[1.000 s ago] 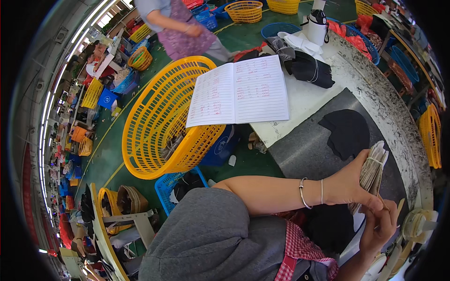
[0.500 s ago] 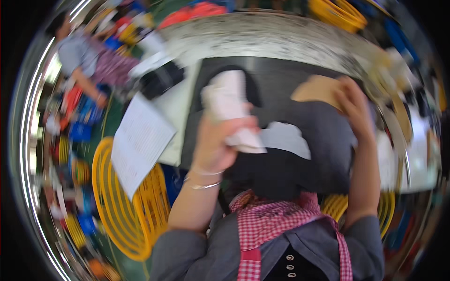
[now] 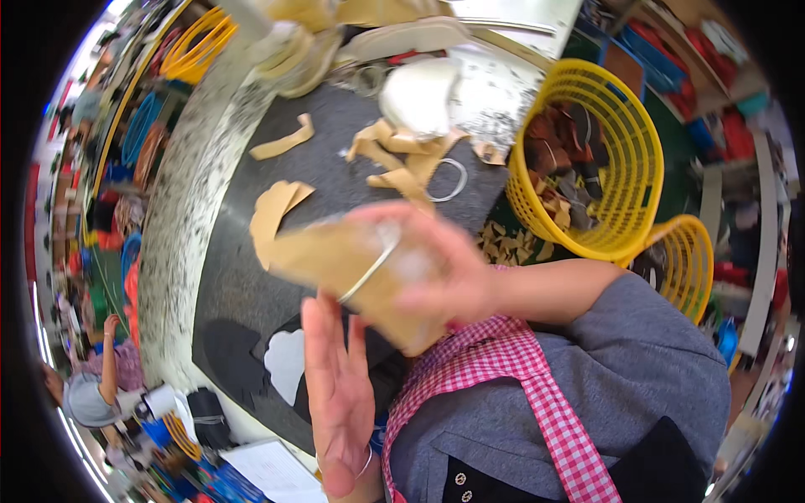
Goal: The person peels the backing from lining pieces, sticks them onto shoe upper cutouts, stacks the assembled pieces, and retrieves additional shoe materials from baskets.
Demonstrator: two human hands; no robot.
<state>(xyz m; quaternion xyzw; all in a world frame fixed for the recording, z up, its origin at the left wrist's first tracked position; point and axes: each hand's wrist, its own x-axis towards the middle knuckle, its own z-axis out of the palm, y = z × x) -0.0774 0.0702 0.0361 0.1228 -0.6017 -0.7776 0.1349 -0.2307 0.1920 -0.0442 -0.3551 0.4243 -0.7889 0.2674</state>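
My right hand (image 3: 457, 264), blurred by motion, grips a bundle of tan sheet pieces (image 3: 323, 256) above the dark mat (image 3: 239, 289). A thin white band (image 3: 366, 274) crosses the bundle. Close below it, my left hand (image 3: 340, 390) is open and upright with its fingers stretched; its fingertips are by the band, and whether they touch it I cannot tell. A scalloped tan piece (image 3: 267, 216) lies on the mat just beyond the bundle. Nearer my left hand lie a black cut piece (image 3: 231, 356) and a pale grey scalloped piece (image 3: 285, 362).
Tan scraps (image 3: 402, 159), a loose white ring band (image 3: 447, 180) and a white curved piece (image 3: 419, 92) lie farther back. To the right stands a yellow basket (image 3: 646, 168) holding scraps, with another yellow basket (image 3: 703, 260) beside it. A co-worker (image 3: 96, 402) is at lower left.
The view has swung to the right. My left hand no longer holds the pale folded bundle and is now open. My right hand has come from the mat's far right side and now holds the banded tan bundle.
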